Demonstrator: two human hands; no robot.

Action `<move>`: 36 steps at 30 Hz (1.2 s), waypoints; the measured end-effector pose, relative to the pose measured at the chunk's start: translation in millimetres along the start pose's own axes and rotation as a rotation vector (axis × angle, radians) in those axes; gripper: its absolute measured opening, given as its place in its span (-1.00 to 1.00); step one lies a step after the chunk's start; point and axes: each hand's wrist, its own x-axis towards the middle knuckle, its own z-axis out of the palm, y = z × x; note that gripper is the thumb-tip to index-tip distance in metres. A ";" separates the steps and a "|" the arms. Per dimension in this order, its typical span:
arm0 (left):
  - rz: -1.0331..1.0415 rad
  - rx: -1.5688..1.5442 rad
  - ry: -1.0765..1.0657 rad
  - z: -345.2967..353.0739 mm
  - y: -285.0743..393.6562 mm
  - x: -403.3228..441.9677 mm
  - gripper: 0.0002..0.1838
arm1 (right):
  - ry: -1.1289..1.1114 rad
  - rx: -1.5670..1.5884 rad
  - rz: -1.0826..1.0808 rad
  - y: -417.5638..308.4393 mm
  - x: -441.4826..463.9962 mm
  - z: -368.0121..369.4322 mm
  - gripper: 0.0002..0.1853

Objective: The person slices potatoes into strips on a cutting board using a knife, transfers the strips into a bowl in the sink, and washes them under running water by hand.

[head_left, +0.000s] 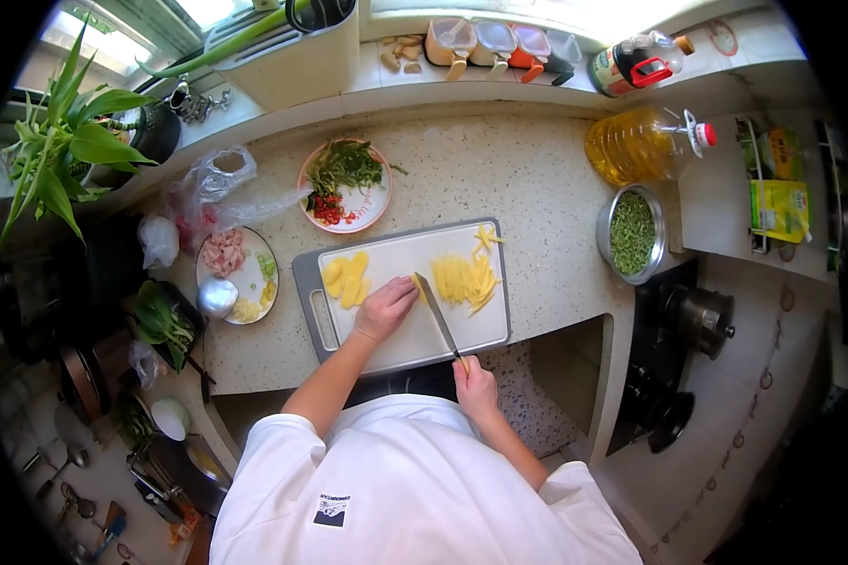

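Kitchen knife (439, 315) over a grey-edged white cutting board (396, 251). The right hand (477, 384) has its fingers wrapped around the handle; the blade slants across the board's middle. The left hand (387, 309) holds its fingers together, tips just beside the blade; whether they grip anything cannot be told. Yellow slices (347, 280) lie left, yellow shreds (464, 280) right.

Bright daylight glares through the windows (212, 11) (nearly white), while fisheye distortion bends the edges into black corners.
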 end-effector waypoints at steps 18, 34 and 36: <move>0.001 0.025 -0.019 3.4 -2.5 -3.5 -0.81 | -0.036 -0.154 0.038 -9.7 13.5 10.0 -0.65; 0.000 0.017 0.016 4.9 -4.5 -8.0 -0.80 | -0.012 -0.042 -0.021 5.1 5.7 0.6 -0.70; -0.001 0.014 0.017 4.9 -3.9 -6.7 -0.81 | -0.015 -0.052 -0.017 4.7 5.8 0.3 -0.69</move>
